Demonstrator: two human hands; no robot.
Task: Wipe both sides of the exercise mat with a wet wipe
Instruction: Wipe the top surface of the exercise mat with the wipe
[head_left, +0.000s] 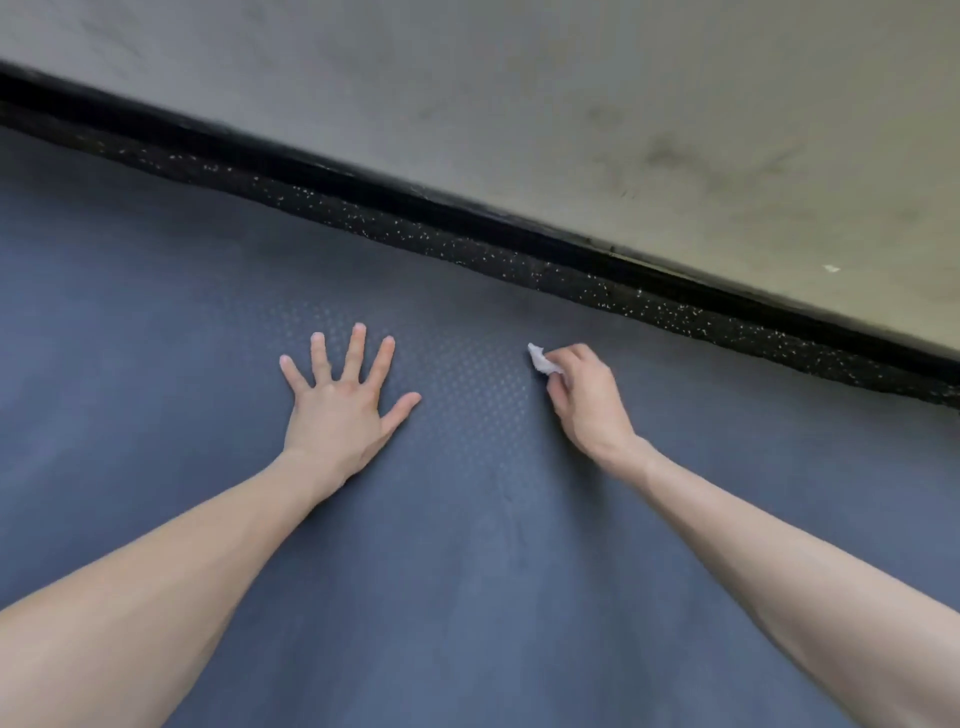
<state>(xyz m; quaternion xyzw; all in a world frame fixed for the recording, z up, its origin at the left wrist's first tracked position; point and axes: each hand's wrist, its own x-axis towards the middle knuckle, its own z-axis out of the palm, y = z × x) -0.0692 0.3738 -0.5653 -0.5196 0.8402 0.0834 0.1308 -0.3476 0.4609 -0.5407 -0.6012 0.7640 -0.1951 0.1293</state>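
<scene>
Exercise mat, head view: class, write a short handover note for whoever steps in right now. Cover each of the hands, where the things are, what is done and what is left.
Left hand: open, palm flat on the exercise mat, fingers spread, bracing it.
Right hand: grips a crumpled wet wipe at the fingertips, at or just above the mat surface near its far edge.
Mat: lies flat, its far edge along the speckled floor strip.
Done: unclear, as no wet streaks show how far wiping has got.
Left: finish this face, then turn the mat over and wipe the other, unless that was already done.
</scene>
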